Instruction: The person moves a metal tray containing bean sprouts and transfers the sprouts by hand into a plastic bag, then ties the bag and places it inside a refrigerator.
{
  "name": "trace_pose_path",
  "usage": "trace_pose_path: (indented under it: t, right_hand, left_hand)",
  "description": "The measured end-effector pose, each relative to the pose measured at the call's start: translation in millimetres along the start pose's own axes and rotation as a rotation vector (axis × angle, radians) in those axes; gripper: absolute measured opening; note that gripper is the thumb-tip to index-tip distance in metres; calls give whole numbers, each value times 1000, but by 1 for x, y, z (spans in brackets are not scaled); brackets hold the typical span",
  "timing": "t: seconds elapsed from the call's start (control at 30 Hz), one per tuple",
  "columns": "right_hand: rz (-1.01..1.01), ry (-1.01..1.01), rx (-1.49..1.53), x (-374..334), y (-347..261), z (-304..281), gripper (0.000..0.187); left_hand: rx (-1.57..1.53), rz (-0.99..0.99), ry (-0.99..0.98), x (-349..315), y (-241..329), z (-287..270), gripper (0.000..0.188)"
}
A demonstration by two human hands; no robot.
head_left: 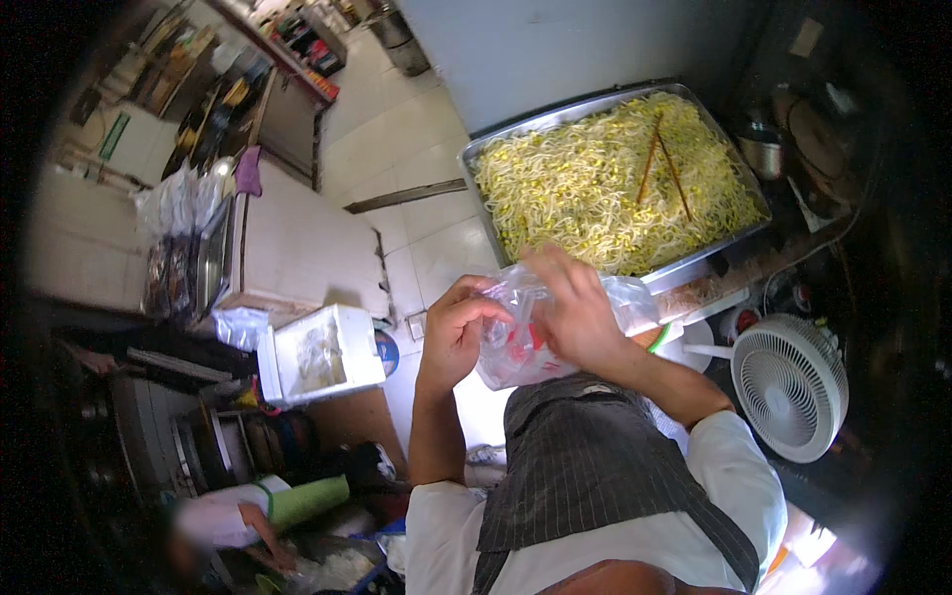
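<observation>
Both of my hands are at a clear plastic bag (521, 362) with red marks, held in front of my apron. My left hand (456, 327) pinches the bag's upper left edge between thumb and fingers. At the bag's other side my right hand (575, 312) is bent over the plastic, its fingers blurred by motion, so their grip does not show. Just beyond lies a large metal tray (483, 203) heaped with bean sprouts (565, 174). A pair of brown chopsticks (650, 169) rests on the sprouts, spread in a V.
A white fan (790, 387) stands to my right. At left are a white foam box (325, 357) and a pale cabinet (307, 243) with plastic bags hanging beside it. Another person (223, 516) works at the lower left near a green cloth-like item. A metal cup (761, 154) sits right of the tray.
</observation>
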State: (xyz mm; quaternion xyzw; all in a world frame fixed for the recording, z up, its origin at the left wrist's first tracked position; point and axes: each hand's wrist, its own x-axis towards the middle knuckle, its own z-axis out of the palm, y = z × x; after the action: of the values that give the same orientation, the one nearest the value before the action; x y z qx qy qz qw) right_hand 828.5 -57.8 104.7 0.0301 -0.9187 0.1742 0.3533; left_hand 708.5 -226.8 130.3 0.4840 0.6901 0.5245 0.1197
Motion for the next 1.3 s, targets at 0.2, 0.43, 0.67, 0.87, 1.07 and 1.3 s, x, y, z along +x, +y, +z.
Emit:
trace_pose_path:
  t: [0.2, 0.43, 0.67, 0.87, 1.07, 1.3]
  right_hand:
    - [443, -289, 0, -4, 12, 4, 37]
    - [244, -572, 624, 0, 55, -12, 39]
    - [1132, -547, -514, 17, 247, 3, 68]
    - [1181, -600, -368, 7, 270, 11, 73]
    - [1111, -523, -316, -18, 287, 8, 61]
    - [1179, 68, 402, -36, 314, -14, 32]
  left_hand:
    - [801, -56, 63, 6, 2, -6, 22]
    - [660, -191, 288, 4, -43, -23, 38]
    - [278, -216, 258, 2, -26, 26, 21]
    - [203, -378, 234, 8, -5, 56, 13]
    - [166, -410, 184, 14, -14, 68, 14]
    - [66, -362, 133, 20, -22, 76, 16]
